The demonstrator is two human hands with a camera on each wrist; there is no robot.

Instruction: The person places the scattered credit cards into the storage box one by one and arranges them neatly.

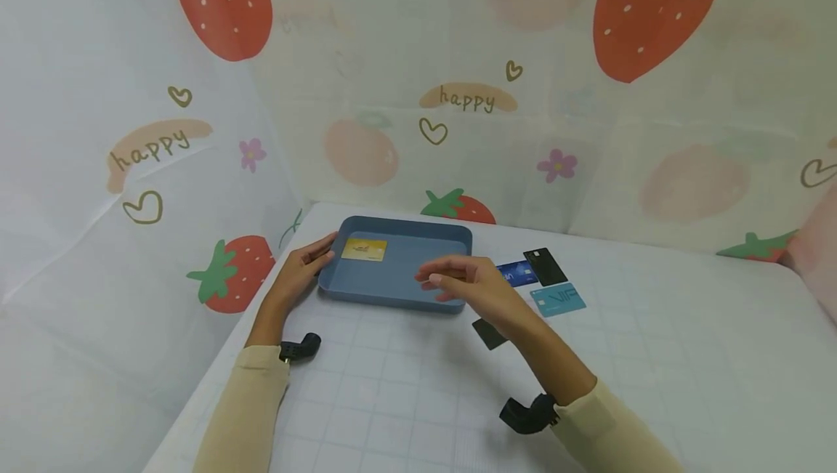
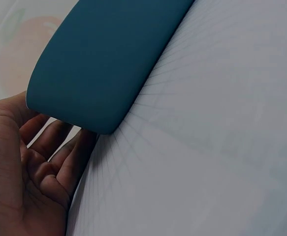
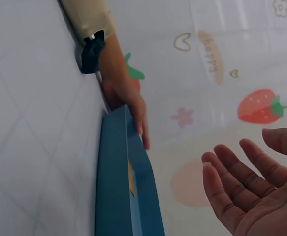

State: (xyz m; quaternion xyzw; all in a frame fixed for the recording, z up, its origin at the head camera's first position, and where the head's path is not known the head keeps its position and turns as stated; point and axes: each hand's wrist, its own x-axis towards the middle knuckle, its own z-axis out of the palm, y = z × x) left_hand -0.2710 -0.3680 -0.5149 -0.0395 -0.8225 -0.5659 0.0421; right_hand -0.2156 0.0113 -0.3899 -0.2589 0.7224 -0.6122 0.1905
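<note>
A blue-grey rectangular tray (image 1: 392, 298) lies on the white table with a yellow card (image 1: 364, 249) inside, near its left end. My left hand (image 1: 303, 269) holds the tray's left end, thumb at the rim and fingers against the outer wall (image 2: 59, 142). Over the tray's right front part hovers my right hand (image 1: 474, 288), its fingers loosely bent and nothing in them (image 3: 261, 196). To the right of the tray lie a blue card (image 1: 518, 274), a black card (image 1: 546, 267) and a teal VIP card (image 1: 558, 300). Another dark card (image 1: 489, 334) is partly covered by the right forearm.
Behind the table hangs a pale cloth (image 1: 405, 59) printed with strawberries, hearts and the word happy. It also runs down the left side. A black wrist camera (image 1: 526, 415) sits on the right wrist, another camera (image 1: 302, 347) on the left.
</note>
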